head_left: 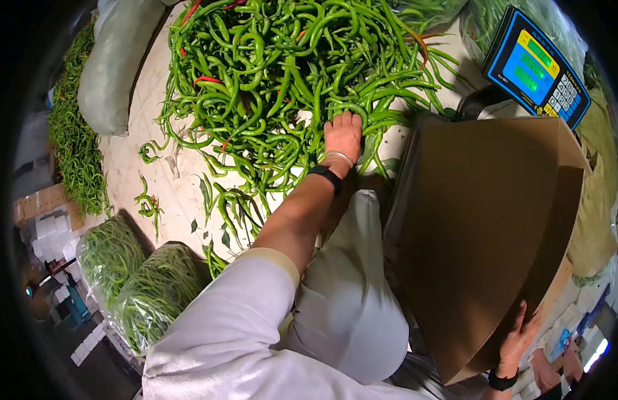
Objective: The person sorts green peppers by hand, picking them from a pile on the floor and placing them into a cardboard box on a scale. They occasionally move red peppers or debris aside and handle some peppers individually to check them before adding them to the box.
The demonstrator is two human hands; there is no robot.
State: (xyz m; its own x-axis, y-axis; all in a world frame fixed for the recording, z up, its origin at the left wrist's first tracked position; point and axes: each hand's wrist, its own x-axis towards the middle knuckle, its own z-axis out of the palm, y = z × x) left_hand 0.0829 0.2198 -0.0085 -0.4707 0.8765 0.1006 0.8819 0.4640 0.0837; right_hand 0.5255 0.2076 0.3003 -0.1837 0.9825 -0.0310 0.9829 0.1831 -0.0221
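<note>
Head view: left hand lies palm-down, fingers flat and not closed, on the near edge of the green chilli pile in the upper centre of the frame. The pile runs up and left from the fingertips, pods at all angles with no common axis. Right hand, lower right, grips the cardboard box rim, well apart from the pile; the left is nearer.

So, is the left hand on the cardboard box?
No, the left hand rests on the green pepper pile; the right hand holds the cardboard box.
</note>
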